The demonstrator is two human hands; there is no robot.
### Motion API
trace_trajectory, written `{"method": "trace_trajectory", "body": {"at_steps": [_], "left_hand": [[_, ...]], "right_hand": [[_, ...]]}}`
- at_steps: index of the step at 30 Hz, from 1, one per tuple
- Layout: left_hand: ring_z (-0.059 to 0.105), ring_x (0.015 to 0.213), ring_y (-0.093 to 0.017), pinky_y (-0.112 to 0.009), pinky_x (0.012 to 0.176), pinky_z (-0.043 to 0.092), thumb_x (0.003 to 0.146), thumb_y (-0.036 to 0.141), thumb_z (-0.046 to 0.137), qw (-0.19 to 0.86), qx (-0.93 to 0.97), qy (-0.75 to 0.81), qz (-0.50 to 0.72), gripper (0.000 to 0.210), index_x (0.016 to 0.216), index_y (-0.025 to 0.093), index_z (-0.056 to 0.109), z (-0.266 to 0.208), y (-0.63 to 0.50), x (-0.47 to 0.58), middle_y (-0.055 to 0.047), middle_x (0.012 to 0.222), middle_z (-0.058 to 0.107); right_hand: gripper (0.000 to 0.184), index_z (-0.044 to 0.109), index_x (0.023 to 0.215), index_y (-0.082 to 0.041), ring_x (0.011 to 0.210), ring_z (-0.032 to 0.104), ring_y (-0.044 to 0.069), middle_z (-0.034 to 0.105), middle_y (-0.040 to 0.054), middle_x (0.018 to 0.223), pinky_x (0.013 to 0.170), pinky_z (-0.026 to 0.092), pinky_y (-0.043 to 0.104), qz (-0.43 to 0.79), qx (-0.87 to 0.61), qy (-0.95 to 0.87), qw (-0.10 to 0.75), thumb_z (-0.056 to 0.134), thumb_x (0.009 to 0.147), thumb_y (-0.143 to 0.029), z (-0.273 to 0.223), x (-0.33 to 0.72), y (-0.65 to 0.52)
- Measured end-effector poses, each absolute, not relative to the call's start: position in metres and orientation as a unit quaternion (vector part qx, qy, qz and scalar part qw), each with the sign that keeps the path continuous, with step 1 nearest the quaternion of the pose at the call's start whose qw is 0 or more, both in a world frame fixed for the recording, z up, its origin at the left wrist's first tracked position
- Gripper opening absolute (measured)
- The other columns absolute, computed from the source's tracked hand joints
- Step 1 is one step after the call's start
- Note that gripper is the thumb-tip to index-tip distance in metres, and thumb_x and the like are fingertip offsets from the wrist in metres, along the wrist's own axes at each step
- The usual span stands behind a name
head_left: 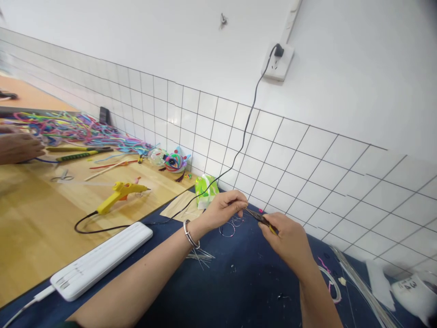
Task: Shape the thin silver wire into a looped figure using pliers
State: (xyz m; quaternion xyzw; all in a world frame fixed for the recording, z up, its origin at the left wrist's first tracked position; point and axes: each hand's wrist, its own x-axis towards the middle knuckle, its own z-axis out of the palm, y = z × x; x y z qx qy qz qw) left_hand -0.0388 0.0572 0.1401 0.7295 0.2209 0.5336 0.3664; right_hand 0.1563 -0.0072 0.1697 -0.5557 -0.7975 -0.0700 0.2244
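My right hand (288, 239) is wrapped round long-nose pliers (258, 217), whose dark jaws point up and left. My left hand (227, 207), with a bracelet at the wrist, is closed in a pinch at the tip of the jaws. What lies between its fingertips is too small to make out. Just below it, thin looped wire (228, 232) with pinkish bits rests on the dark blue cloth (239, 282). Short straight wires (203, 257) lie under my left wrist.
A yellow glue gun (118, 196) lies left, its cord running to a wall socket (278, 64). Nearby are a white power bank (102, 259), a green packet (205, 187) and a colourful heap of pipe cleaners (78, 130). Another person's hand (20, 146) is far left. Long wires (362, 282) lie right.
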Motion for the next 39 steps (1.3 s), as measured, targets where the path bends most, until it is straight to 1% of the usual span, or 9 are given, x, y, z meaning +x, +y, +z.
{"method": "trace_trajectory", "body": {"at_steps": [6, 9, 12, 15, 18, 27, 32, 36, 39], "left_hand": [[0.052, 0.055, -0.01, -0.023, 0.06, 0.04, 0.082, 0.027, 0.052, 0.465, 0.648, 0.181, 0.576, 0.015, 0.079, 0.013, 0.054, 0.136, 0.062, -0.034, 0.001, 0.06, 0.055], [0.052, 0.054, -0.009, -0.023, 0.059, 0.04, 0.081, 0.027, 0.053, 0.503, 0.618, 0.159, 0.583, 0.014, 0.078, 0.013, 0.054, 0.134, 0.063, -0.03, 0.001, 0.061, 0.056], [0.052, 0.054, -0.009, -0.022, 0.057, 0.039, 0.08, 0.027, 0.055, 0.542, 0.592, 0.138, 0.581, 0.014, 0.077, 0.013, 0.053, 0.133, 0.061, -0.029, 0.0, 0.063, 0.056], [0.053, 0.053, -0.009, -0.022, 0.054, 0.039, 0.08, 0.026, 0.056, 0.579, 0.573, 0.107, 0.571, 0.014, 0.077, 0.013, 0.052, 0.132, 0.059, -0.028, -0.001, 0.065, 0.056], [0.054, 0.053, -0.01, -0.022, 0.052, 0.039, 0.081, 0.025, 0.055, 0.609, 0.561, 0.078, 0.555, 0.013, 0.077, 0.013, 0.052, 0.131, 0.059, -0.028, -0.002, 0.068, 0.057], [0.05, 0.048, -0.008, -0.022, 0.051, 0.036, 0.08, 0.025, 0.056, 0.638, 0.533, 0.039, 0.555, 0.015, 0.075, 0.013, 0.049, 0.124, 0.063, -0.025, 0.0, 0.062, 0.054], [0.045, 0.043, -0.006, -0.02, 0.045, 0.033, 0.079, 0.029, 0.057, 0.662, 0.511, 0.038, 0.547, 0.018, 0.075, 0.013, 0.05, 0.124, 0.06, -0.023, 0.001, 0.059, 0.051], [0.036, 0.038, -0.003, -0.018, 0.039, 0.027, 0.078, 0.03, 0.059, 0.705, 0.472, 0.031, 0.529, 0.018, 0.077, 0.014, 0.05, 0.122, 0.057, -0.019, 0.003, 0.059, 0.047], [0.036, 0.038, -0.004, -0.017, 0.039, 0.027, 0.079, 0.03, 0.058, 0.728, 0.447, 0.026, 0.519, 0.017, 0.078, 0.015, 0.049, 0.118, 0.055, -0.013, 0.004, 0.056, 0.045]], "right_hand": [[0.019, 0.058, 0.088, -0.024, 0.067, 0.051, 0.012, 0.056, -0.0009, 0.074, 0.061, 0.038, 0.023, -0.026, -0.539, -0.798, 0.269, 0.046, 0.083, -0.037, 0.177, 0.16, -0.011], [0.021, 0.058, 0.092, -0.024, 0.072, 0.052, 0.012, 0.057, -0.0001, 0.079, 0.065, 0.039, 0.023, -0.025, -0.54, -0.793, 0.28, 0.045, 0.084, -0.039, 0.18, 0.164, -0.011], [0.021, 0.058, 0.09, -0.024, 0.076, 0.053, 0.014, 0.057, 0.0013, 0.08, 0.065, 0.039, 0.024, -0.065, -0.557, -0.791, 0.246, 0.045, 0.084, -0.039, 0.176, 0.169, -0.006], [0.019, 0.058, 0.082, -0.023, 0.073, 0.052, 0.016, 0.055, 0.0026, 0.074, 0.06, 0.036, 0.025, -0.123, -0.579, -0.784, 0.185, 0.047, 0.082, -0.037, 0.169, 0.171, 0.002], [0.018, 0.058, 0.08, -0.023, 0.073, 0.051, 0.017, 0.054, 0.0031, 0.073, 0.057, 0.035, 0.025, -0.151, -0.587, -0.778, 0.167, 0.047, 0.082, -0.036, 0.165, 0.173, 0.006], [0.019, 0.057, 0.093, -0.02, 0.08, 0.048, 0.018, 0.056, 0.0042, 0.082, 0.072, 0.036, 0.03, -0.186, -0.5, -0.802, 0.268, 0.047, 0.083, -0.033, 0.174, 0.175, -0.001], [0.016, 0.059, 0.09, -0.019, 0.078, 0.046, 0.017, 0.055, 0.005, 0.08, 0.073, 0.034, 0.031, -0.241, -0.44, -0.826, 0.258, 0.047, 0.083, -0.028, 0.175, 0.17, -0.003], [0.017, 0.059, 0.093, -0.018, 0.076, 0.044, 0.017, 0.053, 0.0054, 0.079, 0.071, 0.033, 0.031, -0.286, -0.429, -0.816, 0.259, 0.048, 0.083, -0.025, 0.172, 0.165, -0.003], [0.018, 0.059, 0.094, -0.019, 0.075, 0.043, 0.017, 0.053, 0.0053, 0.079, 0.07, 0.032, 0.032, -0.299, -0.431, -0.814, 0.25, 0.048, 0.082, -0.026, 0.171, 0.163, -0.003]]}}
